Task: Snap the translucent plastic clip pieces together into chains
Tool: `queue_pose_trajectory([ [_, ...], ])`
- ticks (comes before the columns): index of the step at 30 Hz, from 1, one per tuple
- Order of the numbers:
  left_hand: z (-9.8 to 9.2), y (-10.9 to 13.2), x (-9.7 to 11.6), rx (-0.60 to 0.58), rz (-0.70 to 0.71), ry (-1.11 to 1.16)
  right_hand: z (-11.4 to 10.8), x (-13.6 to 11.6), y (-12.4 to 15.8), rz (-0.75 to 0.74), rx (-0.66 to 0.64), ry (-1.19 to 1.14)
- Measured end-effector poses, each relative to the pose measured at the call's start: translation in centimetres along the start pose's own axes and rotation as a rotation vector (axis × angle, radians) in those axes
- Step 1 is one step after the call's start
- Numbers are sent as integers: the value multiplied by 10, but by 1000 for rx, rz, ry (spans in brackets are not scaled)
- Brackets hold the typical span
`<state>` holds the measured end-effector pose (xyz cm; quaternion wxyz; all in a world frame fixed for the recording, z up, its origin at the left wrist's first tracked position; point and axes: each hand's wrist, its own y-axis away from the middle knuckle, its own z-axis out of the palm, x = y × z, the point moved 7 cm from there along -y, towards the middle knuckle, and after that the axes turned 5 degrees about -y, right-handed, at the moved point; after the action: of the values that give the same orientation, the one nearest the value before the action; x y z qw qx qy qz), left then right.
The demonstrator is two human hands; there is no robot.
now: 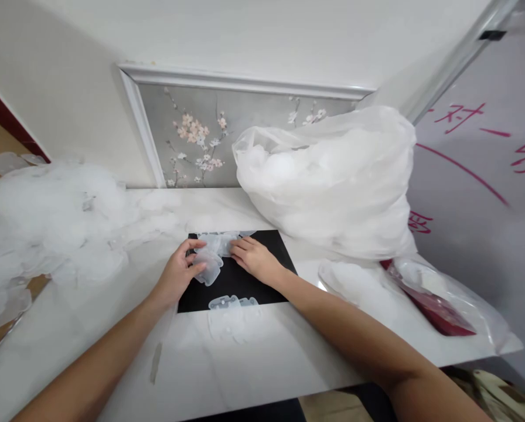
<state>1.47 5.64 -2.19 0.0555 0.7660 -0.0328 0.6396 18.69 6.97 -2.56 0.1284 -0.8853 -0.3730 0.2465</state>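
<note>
Both of my hands rest over a black mat (262, 287) on the white table. My left hand (177, 275) is closed on a translucent clear plastic piece (208, 265), thumb on top. My right hand (254, 258) lies with its fingers pressed on a small bunch of the same clear plastic pieces (221, 241) at the mat's far edge. The two hands nearly touch. Another clear plastic piece (231, 305) lies flat across the mat's near edge, partly on the table.
A large heap of clear plastic pieces (47, 228) covers the table's left side. A big full translucent bag (333, 181) stands at the right rear. A red item in a plastic sleeve (438, 305) lies at the right. A flower-painted panel (201, 140) is on the wall behind.
</note>
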Motion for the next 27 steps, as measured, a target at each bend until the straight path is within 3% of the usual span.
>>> queue_pose_trajectory([
  [2, -1, -2, -4, 2, -2, 32, 0, 3, -2, 25, 10, 46],
  [7, 6, -6, -12, -63, -57, 14, -24, 24, 3, 154, 240, -119],
  [12, 5, -18, -14, 34, -41, -30, -6, 15, 0, -37, 46, -28],
  [15, 3, -24, -13, 72, -21, -25, -2, 14, -2, -3, 6, 50],
  [17, 0, -23, -9, 71, 8, -49, -11, 16, -2, 72, 82, 1],
  [19, -5, -18, -1, 89, 66, -103, -25, 21, 1, 178, 220, -165],
  [22, -16, -8, 15, 155, 160, -217, -32, 36, 12, 405, 379, -614],
  [24, -19, -3, 19, 151, 144, -223, -20, 44, 20, 572, 383, -987],
  [27, -11, 1, 16, 36, 42, -70, 4, 42, 27, 770, 236, -1429],
])
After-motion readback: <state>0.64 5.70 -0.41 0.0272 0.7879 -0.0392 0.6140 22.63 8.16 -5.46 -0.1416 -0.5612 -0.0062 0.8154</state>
